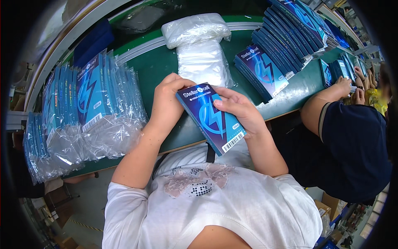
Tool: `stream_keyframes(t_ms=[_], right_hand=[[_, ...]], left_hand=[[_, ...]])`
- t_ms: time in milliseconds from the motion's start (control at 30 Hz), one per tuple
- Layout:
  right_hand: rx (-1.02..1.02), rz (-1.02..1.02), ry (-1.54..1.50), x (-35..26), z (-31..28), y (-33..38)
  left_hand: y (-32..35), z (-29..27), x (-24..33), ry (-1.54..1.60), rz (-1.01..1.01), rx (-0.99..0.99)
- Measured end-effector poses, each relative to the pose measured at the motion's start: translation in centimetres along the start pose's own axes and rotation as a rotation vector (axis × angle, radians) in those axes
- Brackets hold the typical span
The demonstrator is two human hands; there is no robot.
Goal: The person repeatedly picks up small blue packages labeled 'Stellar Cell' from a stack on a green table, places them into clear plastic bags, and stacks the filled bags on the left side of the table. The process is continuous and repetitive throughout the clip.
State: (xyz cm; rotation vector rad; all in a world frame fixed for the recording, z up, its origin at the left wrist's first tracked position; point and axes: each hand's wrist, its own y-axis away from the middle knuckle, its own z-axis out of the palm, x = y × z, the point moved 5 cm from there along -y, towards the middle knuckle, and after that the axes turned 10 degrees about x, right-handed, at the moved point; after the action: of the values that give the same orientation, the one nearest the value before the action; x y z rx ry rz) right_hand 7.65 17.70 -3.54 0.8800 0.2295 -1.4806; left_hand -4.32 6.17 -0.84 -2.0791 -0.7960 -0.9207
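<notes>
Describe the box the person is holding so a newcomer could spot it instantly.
Start at the long green work table, then come to its near edge at the picture's centre. There a flat dark-blue cardboard box with a light-blue lightning bolt is gripped by the left hand and right hand. Unlike the stacked and bagged boxes, it is single, bare and lifted.

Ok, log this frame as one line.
left hand: holds blue box | right hand: on box face | left: bagged boxes | ahead: clear bags | right: box stacks, co-worker

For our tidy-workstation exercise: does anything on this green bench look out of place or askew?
Nothing stands out. Both hands hold one flat blue carton; bagged blue cartons stand in rows, bare ones lie stacked, on the green bench.
</notes>
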Motion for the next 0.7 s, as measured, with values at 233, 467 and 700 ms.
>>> stream_keyframes(t_ms=[233, 467, 700], right_hand=[[0.15, -0.081, 0.137, -0.9, -1.1, 1.9], [0.083, -0.019, 0.127, -0.7, -1.0, 1.8], [-0.003, -0.02, 0.017, -0.6, -0.7, -0.2]], left_hand=[[0.9, 0.7, -2.4, 0.353, -0.512, -0.039], [0.3, 0.0, -1.2, 0.171, -0.278, 0.015], [0.0, -0.5, -1.5, 0.14, -0.267, 0.041]])
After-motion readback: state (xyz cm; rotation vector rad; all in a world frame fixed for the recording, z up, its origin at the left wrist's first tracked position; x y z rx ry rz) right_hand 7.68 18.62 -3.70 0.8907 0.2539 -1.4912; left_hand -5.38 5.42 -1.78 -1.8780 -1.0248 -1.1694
